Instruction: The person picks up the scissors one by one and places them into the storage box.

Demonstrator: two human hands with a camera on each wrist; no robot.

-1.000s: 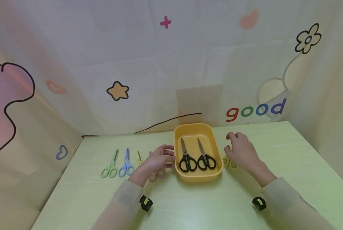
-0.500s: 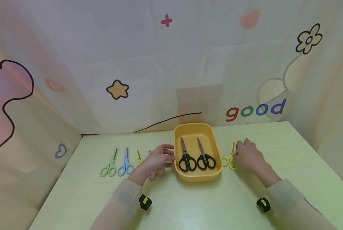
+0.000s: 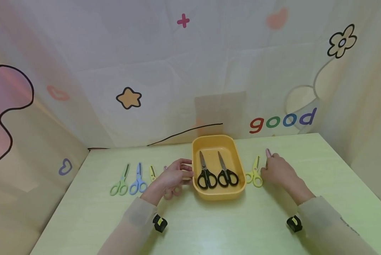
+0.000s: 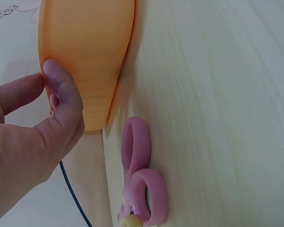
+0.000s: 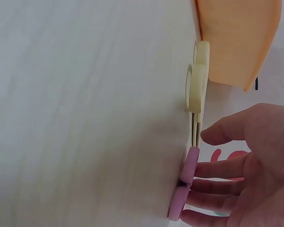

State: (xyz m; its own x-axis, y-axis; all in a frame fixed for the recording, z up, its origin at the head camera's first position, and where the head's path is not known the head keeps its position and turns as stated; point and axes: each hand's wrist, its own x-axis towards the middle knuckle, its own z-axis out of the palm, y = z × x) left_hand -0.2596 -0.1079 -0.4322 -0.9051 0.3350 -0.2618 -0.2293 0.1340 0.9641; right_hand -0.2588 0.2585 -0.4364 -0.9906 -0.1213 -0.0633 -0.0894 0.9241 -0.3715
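Observation:
My left hand (image 3: 176, 174) is at the left side of a yellow tray (image 3: 219, 197), relaxed fingers touching its outer wall and thumb tip at the rim, as the left wrist view shows. Inside lie two scissors with black handles (image 3: 207, 180). Under this hand lie pink scissors (image 4: 136, 142), partly hidden in the head view. My right hand (image 3: 279, 171) is at other pink scissors (image 5: 190, 163), fingers extended against their handles, thumb apart from them; only the tip shows in the head view. Yellow scissors (image 3: 256, 173) lie between the tray and this hand.
Left of the left hand, green scissors (image 3: 123, 184), blue scissors (image 3: 138, 182) and yellow scissors (image 3: 152, 173) lie in a row, blades pointing away. A printed curtain (image 3: 164, 81) hangs behind the pale table (image 3: 216, 226).
My right hand has moved right from over the yellow scissors, which now show fully. The pink scissors' tip has come into sight beside it and shifted slightly left. My left hand stays put.

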